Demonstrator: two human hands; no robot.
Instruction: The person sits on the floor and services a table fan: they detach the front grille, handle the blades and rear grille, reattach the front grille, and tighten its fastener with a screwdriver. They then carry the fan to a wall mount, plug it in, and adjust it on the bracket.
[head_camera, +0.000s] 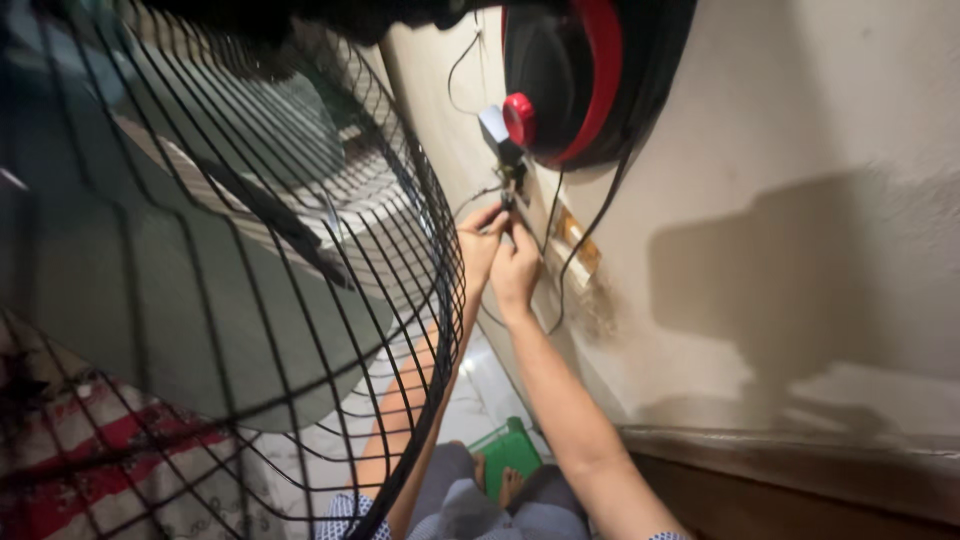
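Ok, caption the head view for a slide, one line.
Both hands, left hand and right hand, pinch a small wired part beneath a black-and-red fan motor housing, beside the wire fan guard.

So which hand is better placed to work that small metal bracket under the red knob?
Probably the right hand: its fingertips already pinch at the bracket below the red knob, while the left hand sits slightly lower beside it.

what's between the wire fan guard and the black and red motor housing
In the head view, both hands: the left hand and right hand pinch a small metal part below the motor housing, right of the fan guard.
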